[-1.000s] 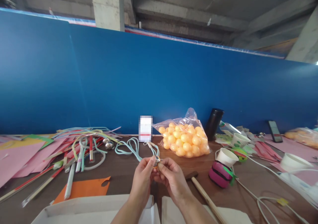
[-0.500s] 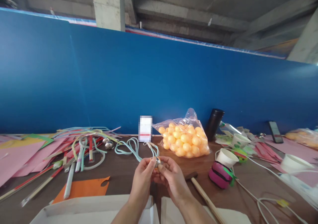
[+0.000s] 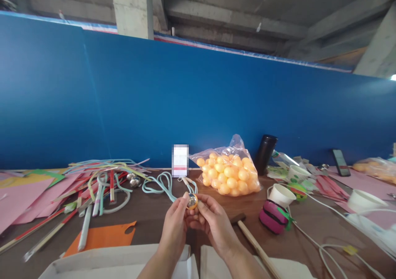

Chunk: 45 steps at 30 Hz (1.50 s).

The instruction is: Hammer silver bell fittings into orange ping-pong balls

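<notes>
A small shiny silver ball (image 3: 192, 200) with an orange band round its edge sits between my two hands at the front middle. My left hand (image 3: 175, 218) pinches it on the left, thumb up along its side. On the other side, my right hand (image 3: 214, 218) grips it with thumb and fingers. Lower fingers of both hands meet underneath, so the ball's underside is hidden. Behind the hands lies a light-blue lanyard cord (image 3: 161, 183) joined to a badge (image 3: 180, 161) leaning on the blue wall. A clear bag of orange balls (image 3: 230, 175) stands just beyond my right hand.
A hammer (image 3: 255, 244) lies right of my right forearm, near a magenta pouch (image 3: 272, 217) and a paper cup (image 3: 282, 195). A black bottle (image 3: 266, 154) stands by the wall. Leftward are orange paper (image 3: 108, 235), tubes and sticks (image 3: 88, 225), and more silver balls (image 3: 134, 180).
The silver ball has turned or tilted within my fingers, and more of its face and orange edge shows. My left thumb has shifted to its left side.
</notes>
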### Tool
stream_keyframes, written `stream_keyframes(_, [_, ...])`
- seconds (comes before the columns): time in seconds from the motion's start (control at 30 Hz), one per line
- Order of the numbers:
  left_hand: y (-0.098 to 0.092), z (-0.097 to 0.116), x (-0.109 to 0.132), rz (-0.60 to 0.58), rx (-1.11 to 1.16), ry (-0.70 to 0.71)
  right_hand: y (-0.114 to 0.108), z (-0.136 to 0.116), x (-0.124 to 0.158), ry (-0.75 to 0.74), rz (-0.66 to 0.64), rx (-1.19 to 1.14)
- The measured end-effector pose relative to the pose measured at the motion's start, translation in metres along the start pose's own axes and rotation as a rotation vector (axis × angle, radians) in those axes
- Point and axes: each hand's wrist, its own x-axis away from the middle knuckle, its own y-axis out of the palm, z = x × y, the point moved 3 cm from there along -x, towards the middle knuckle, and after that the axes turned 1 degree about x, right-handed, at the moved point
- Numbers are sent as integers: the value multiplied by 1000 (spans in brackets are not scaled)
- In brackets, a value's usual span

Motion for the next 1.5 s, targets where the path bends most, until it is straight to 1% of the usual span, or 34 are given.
stream_keyframes(0.2, [-1, -3, 0, 35, -69, 10, 0, 3, -1, 5, 6, 29])
stream_keyframes(0.4, [-1, -5, 0, 45, -99, -20, -3, 8, -4, 1, 17, 77])
stream_keyframes(0.57, [-1, -2, 2, 71, -97, 15, -6, 7, -4, -43, 48, 147])
stream_keyframes(0.73, [1, -1, 3, -5, -89, -17, -8, 4, -5, -137, 114, 252])
stream_keyframes(0.9, [2, -2, 3, -37, -46, -36, -9, -4, -1, -222, 170, 377])
stream_keyframes(1.03, [0, 0, 3, -25, 22, -18, -5, -10, 2, -247, 158, 480])
stream_keyframes(1.13, [-1, 1, 1, -20, 62, -7, -3, -21, 7, -291, 145, 557])
stream_keyframes(1.17, [-2, 1, 1, -20, 69, -4, -3, -27, 11, -314, 149, 605])
stream_keyframes(1.23, [-3, 0, -1, -9, 83, 2, -6, -42, 23, -372, 172, 857])
stream_keyframes(1.3, [-4, -1, -1, 12, 96, 4, -18, -57, 41, -362, 221, 1137])
stream_keyframes(1.33, [-4, -3, -1, 22, 101, 2, -28, -64, 52, -325, 251, 1263])
stream_keyframes(1.4, [-4, -4, -1, 23, 110, 0, -56, -73, 75, -256, 355, 1445])
stream_keyframes(1.47, [-4, -5, 0, 14, 117, 3, -91, -76, 97, -250, 496, 1527])
stream_keyframes(1.5, [-4, -6, 1, 11, 118, 4, -108, -73, 107, -245, 535, 1567])
